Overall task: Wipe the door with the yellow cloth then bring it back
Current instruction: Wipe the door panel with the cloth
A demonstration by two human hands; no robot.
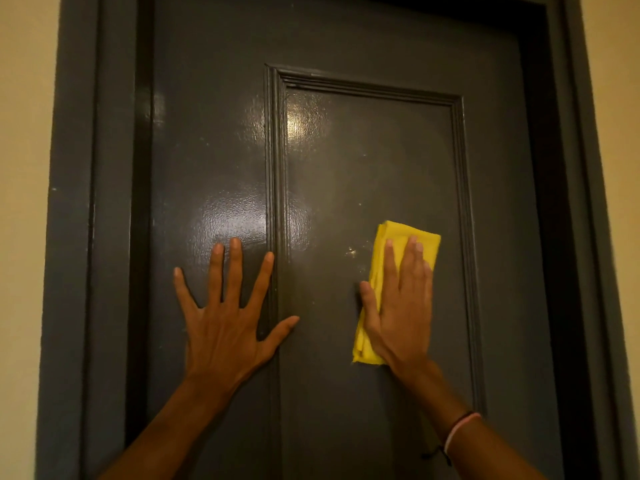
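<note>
A dark grey door (363,161) with a raised rectangular panel fills the view. My right hand (401,313) lies flat on the folded yellow cloth (391,237) and presses it against the panel, fingers pointing up. The cloth shows above my fingertips and to the left of my palm. My left hand (228,317) rests flat on the door to the left of the panel moulding, fingers spread, holding nothing. A few pale specks (351,252) mark the door just left of the cloth.
A grey door frame (72,237) runs down the left side, and its other jamb (588,237) runs down the right. Cream wall (20,202) lies beyond the frame. A dark gap (142,202) separates the door from the left jamb.
</note>
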